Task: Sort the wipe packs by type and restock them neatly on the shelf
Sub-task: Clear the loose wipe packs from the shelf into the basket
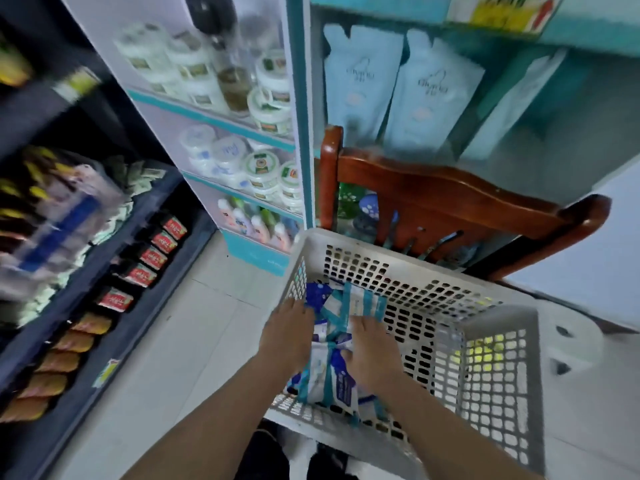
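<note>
Teal-banded plastic film lies under the fingers (363, 323) of the right hand (372, 348), which are spread fairly straight over the top of a white-and-teal soft wipe pack (349, 303), pressing on it and not closed round it. The left hand (289, 329) is down at the pile's other side, close to the basket wall. Its fingertips are hidden between the packs and the wall, so I cannot tell whether they are gripping or only pushing. Between the two hands sits a loose heap of packs of the same white-and-teal kind, tilted and overlapping, with a dark blue speckled pack (317, 294) at the far left corner.

All of this lies inside a pale grey perforated plastic basket (381, 249), and none of the packs looks to be on a shelf yet. Behind the basket stands a red-brown wooden chair (450, 192), and beyond it a teal shelf with upright light-blue pouches (433, 95). A dark shelf of jars and packets (114, 258) runs along the left above a pale tiled floor (194, 323).

The main risk is probably squeezing a mixed stack between flat palms. The film is slick and the packs are soft, so the middle ones could slide out on the lift and drop back or onto the floor. The blue pack could also ride along with the teal ones and spoil the sorting. A pack corner may snag in the basket's holes.
</note>
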Available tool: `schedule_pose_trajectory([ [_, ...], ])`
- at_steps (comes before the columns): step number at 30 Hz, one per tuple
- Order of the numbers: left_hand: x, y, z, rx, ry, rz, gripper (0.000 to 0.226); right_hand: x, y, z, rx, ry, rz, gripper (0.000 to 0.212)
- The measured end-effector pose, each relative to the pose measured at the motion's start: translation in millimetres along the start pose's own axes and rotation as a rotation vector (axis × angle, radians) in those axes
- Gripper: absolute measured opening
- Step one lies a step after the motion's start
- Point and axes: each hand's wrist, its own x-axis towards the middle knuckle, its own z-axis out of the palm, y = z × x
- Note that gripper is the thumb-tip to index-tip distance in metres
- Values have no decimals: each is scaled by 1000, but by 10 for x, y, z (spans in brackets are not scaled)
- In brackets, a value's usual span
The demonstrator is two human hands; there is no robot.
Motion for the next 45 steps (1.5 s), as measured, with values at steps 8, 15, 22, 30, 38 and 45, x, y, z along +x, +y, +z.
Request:
schedule_pose_trajectory([
  [8,-740,-733,-957,-58,162,-312,44,-68,-964,-1047,-158,170,-317,56],
  [15,-1628,-1804,-1414,-96,310,-548,32,-209,-2250,-1573,-224,313,-593,49],
  [22,-2529,-2928,-1704,-14,486,-695,25,-338,-3684,-1852,-237,431,-843,43],
  [30,-3408,-4202,-1983,68,600,-851,28,-391,-5280,-2019,-203,527,-983,47],
  [38,-3855,-5114,-2060,55,588,-937,31,-379,-6354,-2020,-196,553,-1044,46],
  [45,-3864,-5799,-2004,-21,569,-1017,29,-88,-7074,-2082,-220,513,-1058,47],
])
